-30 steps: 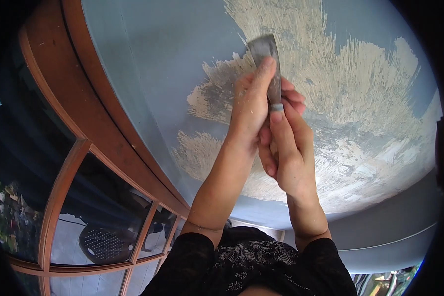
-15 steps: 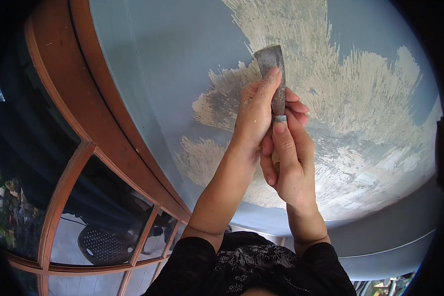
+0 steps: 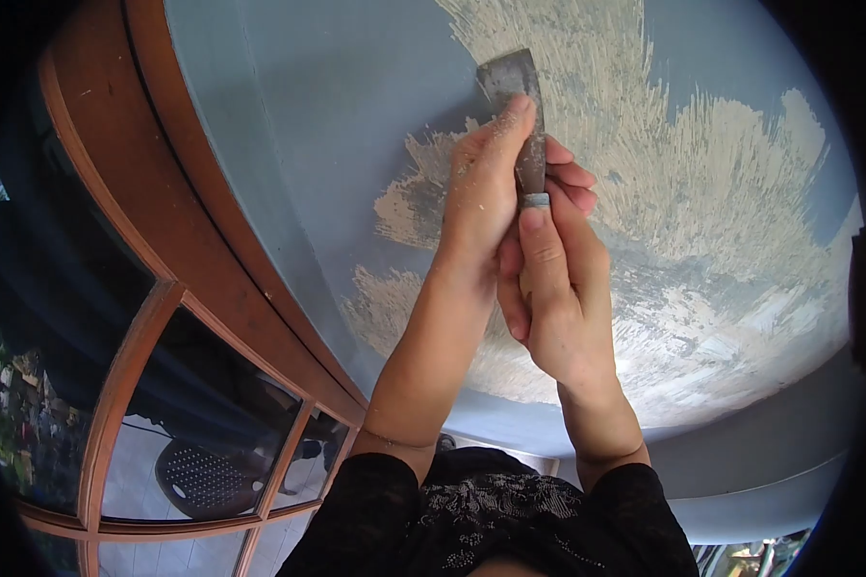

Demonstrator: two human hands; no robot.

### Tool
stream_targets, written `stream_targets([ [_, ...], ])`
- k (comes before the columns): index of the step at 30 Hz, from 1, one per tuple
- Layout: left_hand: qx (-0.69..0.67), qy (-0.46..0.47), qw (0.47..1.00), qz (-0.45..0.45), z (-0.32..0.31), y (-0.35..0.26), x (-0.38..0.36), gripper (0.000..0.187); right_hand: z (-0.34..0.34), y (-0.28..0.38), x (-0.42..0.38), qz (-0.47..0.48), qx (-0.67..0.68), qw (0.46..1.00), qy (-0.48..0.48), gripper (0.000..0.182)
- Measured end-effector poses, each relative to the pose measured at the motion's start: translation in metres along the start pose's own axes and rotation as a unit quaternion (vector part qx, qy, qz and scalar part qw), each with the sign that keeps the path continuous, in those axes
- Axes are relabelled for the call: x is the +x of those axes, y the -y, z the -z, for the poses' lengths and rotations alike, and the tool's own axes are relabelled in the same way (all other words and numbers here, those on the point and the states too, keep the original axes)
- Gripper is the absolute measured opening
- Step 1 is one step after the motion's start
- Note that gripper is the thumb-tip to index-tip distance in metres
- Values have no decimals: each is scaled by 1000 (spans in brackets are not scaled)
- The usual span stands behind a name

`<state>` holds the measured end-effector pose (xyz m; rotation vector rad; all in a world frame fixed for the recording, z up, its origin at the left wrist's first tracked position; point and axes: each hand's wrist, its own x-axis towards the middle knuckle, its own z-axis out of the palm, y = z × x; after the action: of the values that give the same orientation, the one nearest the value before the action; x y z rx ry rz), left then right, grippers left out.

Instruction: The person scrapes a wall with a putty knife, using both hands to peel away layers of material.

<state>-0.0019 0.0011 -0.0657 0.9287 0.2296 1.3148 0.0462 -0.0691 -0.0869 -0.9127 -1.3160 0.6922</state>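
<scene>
Both my hands grip one metal scraper (image 3: 531, 163), its wide blade pointing up the wall. My left hand (image 3: 486, 178) is closed around the blade's shank, thumb lying along the metal and fingers behind it. Lower down, my right hand (image 3: 563, 288) wraps the handle, thumb pressed just under the grey collar; most of the handle is hidden. The blade's edge meets the blue-grey painted wall (image 3: 356, 106) at the border of a scraped patch (image 3: 587, 87), where pale streaks show. Dust specks cling to my left hand.
A brown wooden frame (image 3: 106, 125) with glass panes runs along the left. Reflected in the glass is a dark perforated chair back (image 3: 202, 478). At the lower right the wall meets a grey ledge (image 3: 741, 478).
Both hands and the scraper have moved up and slightly left along the wall. The grip is the same.
</scene>
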Motion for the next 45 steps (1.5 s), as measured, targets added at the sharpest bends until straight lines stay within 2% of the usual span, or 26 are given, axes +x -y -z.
stream_targets([
  [4, -2, 20, 1000, 22, 2, 2, -4, 45, 5, 0, -7, -8, -2, 1000, 4, 23],
  [8, -4, 44, 998, 40, 3, 7, -5, 43, 4, 1, -13, -14, 14, 1000, -10, 33],
  [10, 2, 11, 1000, 26, 0, -1, -3, 43, 3, -2, 1, 4, -29, 999, -14, 23],
  [12, 9, -22, 1000, 0, -3, -8, 4, 44, -1, 0, 9, 28, -9, 1000, 8, 20],
  [13, 2, 3, 1000, -21, 0, -5, 7, 46, 1, -1, 9, 16, 9, 1000, 14, 21],
  [17, 48, 14, 999, 18, 6, 8, -6, 47, 12, -7, -4, -31, 75, 996, 27, 23],
  [21, 27, 53, 996, 72, 14, 26, -19, 48, 16, -19, -25, -46, 107, 993, 7, 28],
  [24, -51, 75, 994, 61, 9, 32, -24, 45, 20, -16, -26, -65, 133, 989, 13, 32],
  [28, -67, 109, 989, 79, 9, 26, -25, 41, 22, -9, -25, -78, 147, 986, 14, 37],
  [30, -43, 117, 987, 97, 13, 22, -24, 39, 19, -4, -24, -76, 119, 990, 1, 38],
  [33, -64, 93, 992, 65, 9, 21, -19, 39, 15, 2, -18, -66, 86, 994, 6, 39],
  [36, -60, 63, 994, 68, 5, 15, -21, 39, 13, 3, -17, -55, 67, 996, 6, 39],
  [38, -40, 75, 993, 78, 7, 18, -25, 39, 15, -3, -19, -48, 48, 998, 6, 39],
  [41, -27, 79, 993, 84, 9, 15, -22, 39, 12, -5, -23, -48, 59, 997, -20, 39],
  [45, -42, 64, 995, 69, 6, 11, -17, 40, 8, -1, -11, -46, 57, 997, 4, 39],
])
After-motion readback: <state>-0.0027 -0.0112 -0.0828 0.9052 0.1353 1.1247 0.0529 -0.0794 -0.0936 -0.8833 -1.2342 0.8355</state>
